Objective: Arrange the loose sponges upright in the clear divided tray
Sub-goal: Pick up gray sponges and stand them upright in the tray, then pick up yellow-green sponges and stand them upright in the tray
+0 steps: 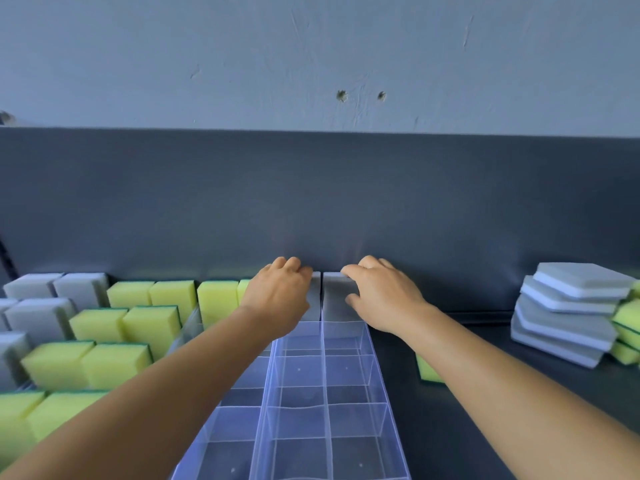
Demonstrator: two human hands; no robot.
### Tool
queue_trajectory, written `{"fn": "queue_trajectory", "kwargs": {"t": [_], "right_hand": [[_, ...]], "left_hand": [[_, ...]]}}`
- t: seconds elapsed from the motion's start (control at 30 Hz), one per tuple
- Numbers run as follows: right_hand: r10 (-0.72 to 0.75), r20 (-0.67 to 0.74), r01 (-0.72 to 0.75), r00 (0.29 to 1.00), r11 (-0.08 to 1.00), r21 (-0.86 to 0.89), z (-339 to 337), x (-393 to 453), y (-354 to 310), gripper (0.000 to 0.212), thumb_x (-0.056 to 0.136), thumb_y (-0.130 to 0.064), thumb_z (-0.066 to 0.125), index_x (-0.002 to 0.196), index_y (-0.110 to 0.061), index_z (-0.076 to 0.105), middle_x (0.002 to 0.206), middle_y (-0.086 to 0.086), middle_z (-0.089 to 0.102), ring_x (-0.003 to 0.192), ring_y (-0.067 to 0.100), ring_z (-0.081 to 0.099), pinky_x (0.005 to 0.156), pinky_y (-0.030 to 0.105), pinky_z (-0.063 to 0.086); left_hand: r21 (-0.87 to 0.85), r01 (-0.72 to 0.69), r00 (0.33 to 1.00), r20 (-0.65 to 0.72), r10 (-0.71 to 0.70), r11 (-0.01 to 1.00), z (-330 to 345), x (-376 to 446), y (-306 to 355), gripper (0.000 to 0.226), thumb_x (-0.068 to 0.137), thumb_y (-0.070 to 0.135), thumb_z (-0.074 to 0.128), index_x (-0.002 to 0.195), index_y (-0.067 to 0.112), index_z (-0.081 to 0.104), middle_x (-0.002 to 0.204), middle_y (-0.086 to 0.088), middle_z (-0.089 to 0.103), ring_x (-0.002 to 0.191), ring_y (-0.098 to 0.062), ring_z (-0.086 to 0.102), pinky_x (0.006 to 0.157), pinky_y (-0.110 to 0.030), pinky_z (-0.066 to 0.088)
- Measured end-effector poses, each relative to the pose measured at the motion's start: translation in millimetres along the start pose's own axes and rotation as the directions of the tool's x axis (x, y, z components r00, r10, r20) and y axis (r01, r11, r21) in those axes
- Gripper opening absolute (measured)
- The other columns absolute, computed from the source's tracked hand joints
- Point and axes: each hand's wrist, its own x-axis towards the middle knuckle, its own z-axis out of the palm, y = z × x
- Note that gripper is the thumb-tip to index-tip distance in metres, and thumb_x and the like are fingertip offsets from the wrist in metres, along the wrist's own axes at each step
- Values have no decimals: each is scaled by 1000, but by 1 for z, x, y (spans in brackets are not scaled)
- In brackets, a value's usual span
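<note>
A clear divided tray (377, 368) runs from the bottom centre toward the back wall. Two grey sponges stand upright in its farthest compartments. My left hand (277, 296) grips the top of the left grey sponge (316, 299), mostly hiding it. My right hand (381, 296) holds the right grey sponge (337, 299), fingers curled over its top edge and thumb on its front face. The nearer compartments of this tray hold nothing.
Left of the tray, yellow-green sponges (149, 323) and grey sponges (38, 317) stand upright in rows. A loose stack of grey sponges (568, 313) lies at the right, with yellow ones (628, 327) behind. One yellow sponge (427, 370) lies under my right forearm. A dark back panel rises behind.
</note>
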Motion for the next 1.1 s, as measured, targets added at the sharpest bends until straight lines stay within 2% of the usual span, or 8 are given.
{"fn": "queue_trajectory", "kwargs": {"t": [0.1, 0.23, 0.4, 0.6, 0.87, 1.0, 1.1], "right_hand": [[17, -30, -15, 999, 998, 53, -6, -16, 7, 45, 94, -29, 50, 136, -21, 39, 136, 1, 44, 124, 23, 41, 95, 34, 39], [55, -58, -52, 997, 997, 53, -16, -43, 28, 49, 94, -33, 51, 139, -20, 38, 142, 0, 40, 128, 24, 39, 102, 35, 37], [145, -67, -143, 987, 989, 38, -32, -77, 69, 55, 93, -36, 51, 143, -21, 34, 147, -2, 37, 134, 22, 33, 108, 34, 30], [265, -90, -264, 960, 964, 25, -46, -118, 126, 54, 94, -33, 48, 144, -22, 32, 148, -3, 33, 136, 20, 29, 110, 31, 27], [450, -136, -449, 882, 892, 42, -60, -151, 201, 62, 91, -30, 53, 145, -17, 25, 148, 4, 31, 134, 28, 30, 110, 33, 26], [538, -113, -535, 835, 843, 63, -60, -165, 236, 63, 91, -32, 53, 145, -18, 24, 151, 5, 28, 137, 29, 25, 111, 35, 24], [591, -89, -591, 801, 806, 37, -59, -173, 262, 60, 93, -36, 49, 145, -19, 24, 150, 6, 29, 137, 30, 25, 112, 37, 24]], "left_hand": [[-51, -14, 999, -29, 12, 999, -10, -2, 14, 46, 93, 36, 52, 133, 17, 42, 130, 0, 48, 120, -22, 45, 98, -29, 36], [-94, -113, 993, -47, 109, 989, -21, 1, 51, 55, 93, 40, 50, 142, 18, 33, 138, 1, 45, 125, -22, 42, 103, -31, 35], [-157, -215, 976, 1, 218, 964, -21, 7, 109, 57, 92, 41, 50, 142, 19, 32, 137, -1, 45, 125, -23, 41, 97, -33, 39], [-220, -285, 951, 57, 304, 933, -16, 16, 170, 66, 93, 43, 49, 148, 21, 20, 144, 1, 39, 132, -22, 37, 97, -36, 41], [-298, -360, 919, 47, 390, 884, -20, 39, 246, 72, 94, 39, 50, 152, 23, 9, 157, 6, 19, 140, -20, 27, 106, -35, 37], [-293, -418, 897, 22, 442, 860, -22, 55, 281, 73, 94, 37, 51, 152, 23, 10, 158, 5, 14, 140, -21, 27, 109, -35, 33], [-294, -421, 897, 9, 443, 858, -20, 64, 303, 70, 93, 36, 51, 151, 21, 14, 155, 2, 20, 137, -22, 29, 107, -35, 35]]}}
